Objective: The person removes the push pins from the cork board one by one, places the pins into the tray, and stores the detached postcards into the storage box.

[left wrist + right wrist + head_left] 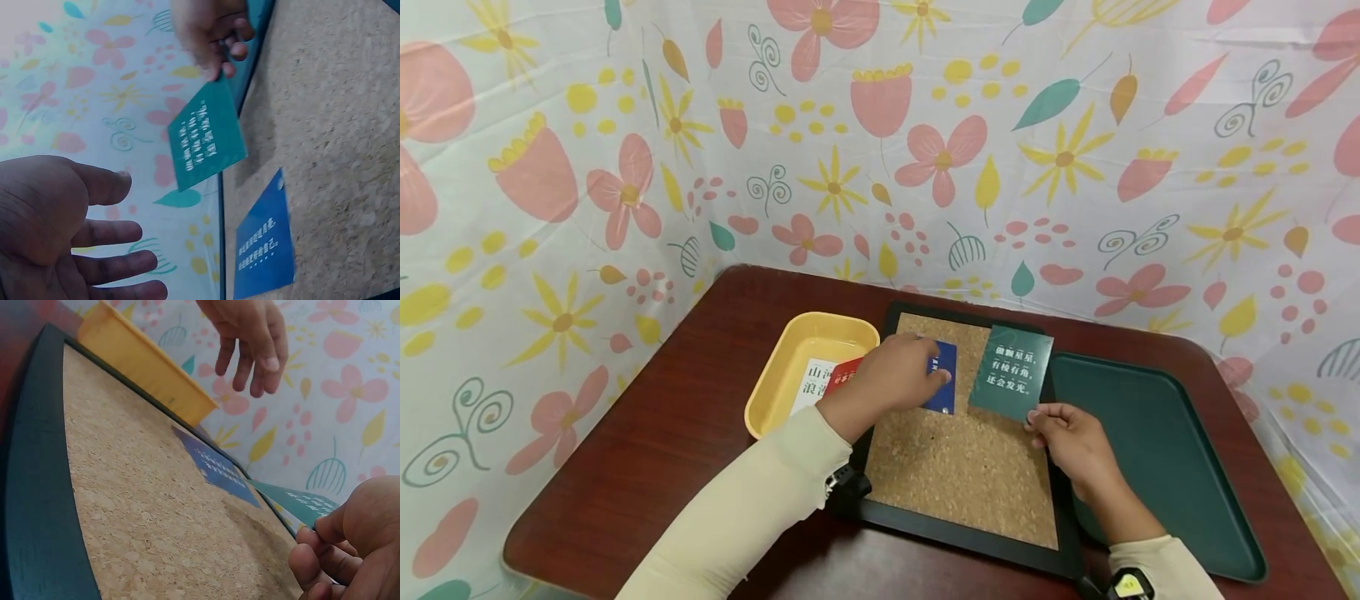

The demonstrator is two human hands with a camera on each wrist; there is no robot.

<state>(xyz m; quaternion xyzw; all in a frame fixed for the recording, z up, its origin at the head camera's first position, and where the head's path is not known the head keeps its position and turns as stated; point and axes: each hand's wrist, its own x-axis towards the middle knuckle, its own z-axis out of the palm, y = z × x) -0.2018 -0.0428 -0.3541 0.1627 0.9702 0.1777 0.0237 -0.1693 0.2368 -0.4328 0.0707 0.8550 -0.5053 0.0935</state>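
A green card [1012,371] with white writing is pinched at its lower right corner by my right hand [1075,446], thumb against fingers, raised above the corkboard [958,475]. On the cork lies a blue card [267,240] with white writing. My left hand [898,371] hovers over the board's left side and partly covers the blue card in the head view. In the left wrist view its fingers [119,259] are spread and hold nothing. A shadow of the green card falls on the cork in the right wrist view.
Left of the board stands a yellow tray [767,387] holding a white card [811,383] and a red card [842,372]. A dark green tray [1157,450] lies at the right. A flower-printed curtain [925,167] hangs behind the brown table [647,433].
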